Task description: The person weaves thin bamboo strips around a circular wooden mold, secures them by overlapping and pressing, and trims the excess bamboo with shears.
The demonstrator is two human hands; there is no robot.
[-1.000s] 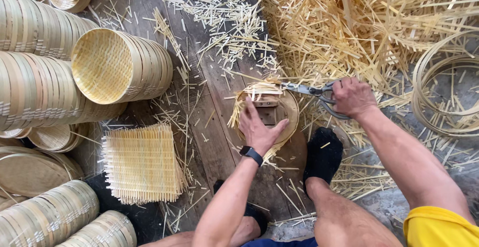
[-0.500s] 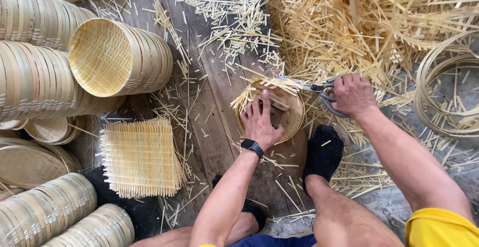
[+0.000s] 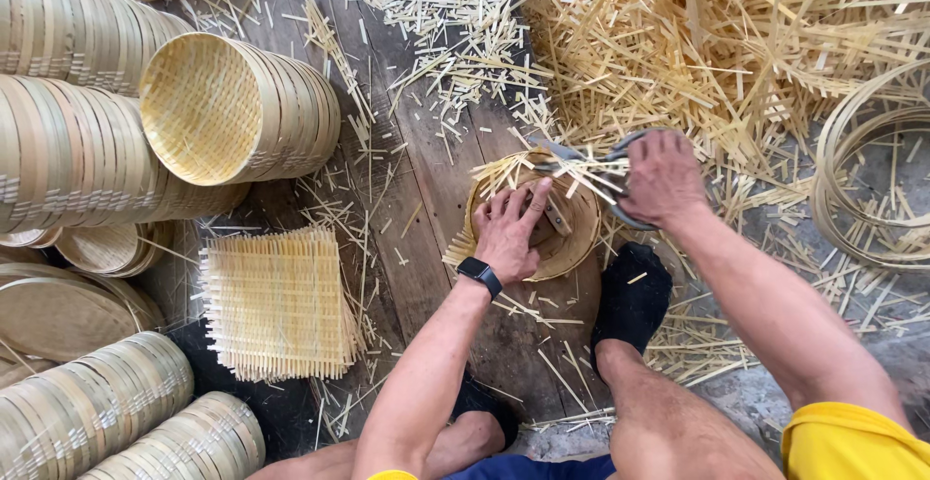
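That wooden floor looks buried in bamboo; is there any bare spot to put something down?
Barest: the planks between the square woven mat and the left hand, only lightly strewn. Crowded: the offcut pile at upper right, the stacked baskets along the left.

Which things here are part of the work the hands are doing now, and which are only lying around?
In use:
left hand pressing the round bamboo tray
right hand on the shears

Lying about:
square woven mats
stacked baskets
bamboo hoops
pile of offcuts
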